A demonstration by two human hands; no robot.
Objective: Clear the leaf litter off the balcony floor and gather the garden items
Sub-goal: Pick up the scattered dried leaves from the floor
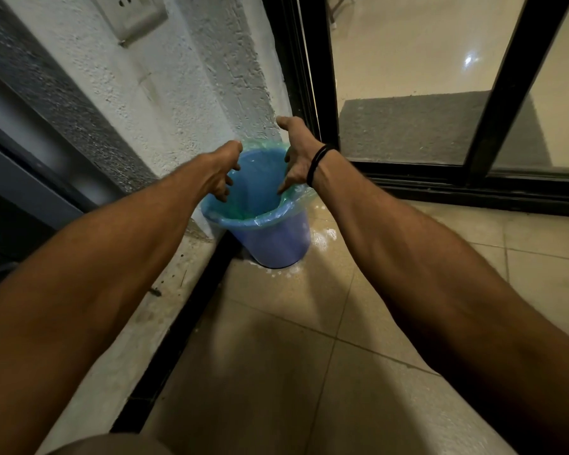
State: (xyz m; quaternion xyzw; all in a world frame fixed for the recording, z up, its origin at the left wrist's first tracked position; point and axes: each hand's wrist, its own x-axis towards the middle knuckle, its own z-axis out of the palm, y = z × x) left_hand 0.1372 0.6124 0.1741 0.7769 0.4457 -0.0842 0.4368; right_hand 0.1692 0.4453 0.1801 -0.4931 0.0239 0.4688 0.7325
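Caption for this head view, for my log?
Left hand and right hand, both open, reach over a blue bin with a green liner beside the white wall.

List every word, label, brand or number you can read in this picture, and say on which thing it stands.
None: no text can be read in this view.
The blue bucket, its green liner, the wall socket plate and the grey doormat show no lettering.
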